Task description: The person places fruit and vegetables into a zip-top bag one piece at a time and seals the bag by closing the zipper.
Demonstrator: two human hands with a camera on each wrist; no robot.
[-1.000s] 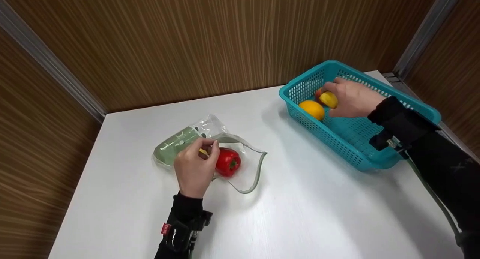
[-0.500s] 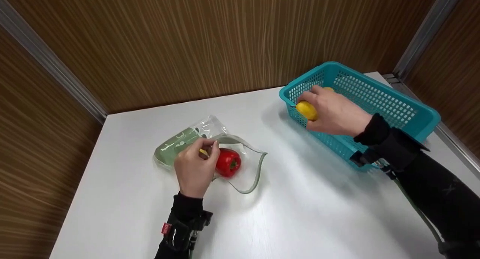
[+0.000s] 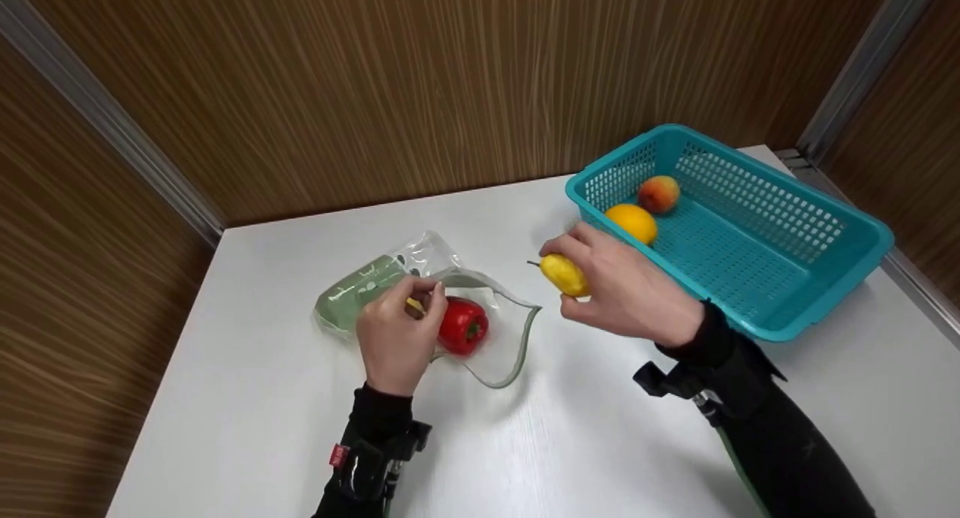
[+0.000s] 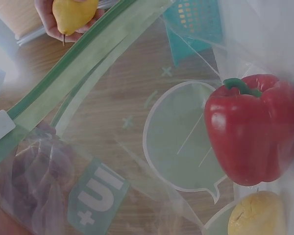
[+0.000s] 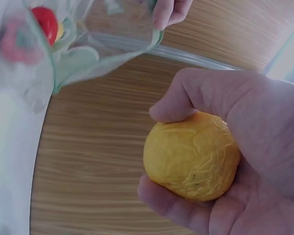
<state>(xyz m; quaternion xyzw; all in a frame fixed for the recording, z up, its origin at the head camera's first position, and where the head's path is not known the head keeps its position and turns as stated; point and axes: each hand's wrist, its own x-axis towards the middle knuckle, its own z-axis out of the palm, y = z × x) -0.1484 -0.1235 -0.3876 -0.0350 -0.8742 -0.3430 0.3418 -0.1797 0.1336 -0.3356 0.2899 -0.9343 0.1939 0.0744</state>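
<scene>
My left hand (image 3: pixel 397 342) pinches the rim of a clear zip bag (image 3: pixel 352 297) with green print, holding its mouth open. In the bag lies a red bell pepper (image 3: pixel 463 327). Beside the pepper is a yellow, rounded item (image 4: pixel 257 215), partly cut off in the left wrist view; its kind is unclear. To the right of the bag mouth, my right hand (image 3: pixel 630 289) grips a yellow pear (image 3: pixel 562 275) between thumb and fingers, above the table. The pear's stem points left toward the bag. In the right wrist view, the pear (image 5: pixel 191 159) shows its wrinkled blunt end.
A turquoise basket (image 3: pixel 742 256) stands at the back right of the white table (image 3: pixel 525 458). Inside its left end lie a peach (image 3: pixel 659 194) and an orange-yellow round fruit (image 3: pixel 631 223). Wood-patterned panels (image 3: pixel 450 91) rise behind the table and at both sides.
My right hand has lifted the pear out of the basket and carried it left and nearer, toward the bag mouth. The left hand keeps its grip on the bag rim.
</scene>
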